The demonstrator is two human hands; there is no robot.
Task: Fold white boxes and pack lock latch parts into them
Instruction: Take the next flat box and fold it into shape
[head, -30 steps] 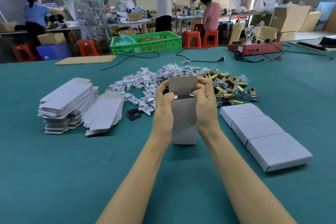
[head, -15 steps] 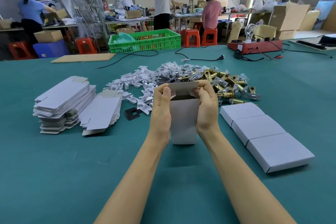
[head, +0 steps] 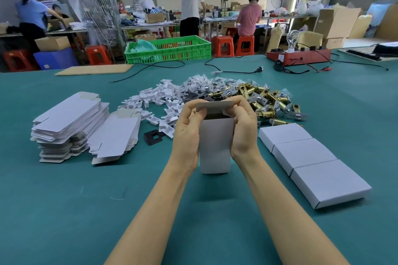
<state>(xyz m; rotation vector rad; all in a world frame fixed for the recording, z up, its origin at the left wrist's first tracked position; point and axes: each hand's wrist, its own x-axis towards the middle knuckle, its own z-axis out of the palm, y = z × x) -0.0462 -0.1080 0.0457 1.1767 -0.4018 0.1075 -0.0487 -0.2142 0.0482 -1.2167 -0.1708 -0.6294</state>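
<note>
A white box [head: 215, 146] stands upright on the green table [head: 64, 211] in front of me. My left hand [head: 187, 135] grips its left side and my right hand [head: 244, 129] grips its right side. The fingers of both hands bend the top flap [head: 215, 106] down over the opening. Behind the box lies a heap of brass lock latch parts [head: 265, 101] next to small white plastic pieces [head: 159, 101]. Three closed white boxes [head: 305, 157] lie in a row at the right.
Stacks of flat unfolded box blanks [head: 71, 122] sit at the left. A black latch plate [head: 153, 137] lies near them. A green crate [head: 168, 49], a cardboard sheet [head: 94, 69], cables and a red test unit [head: 298, 56] line the far edge. Several people work at benches behind.
The top flap stood upright a second ago and is now folded down low over the box opening. Both hands have stayed on the sides of the box.
</note>
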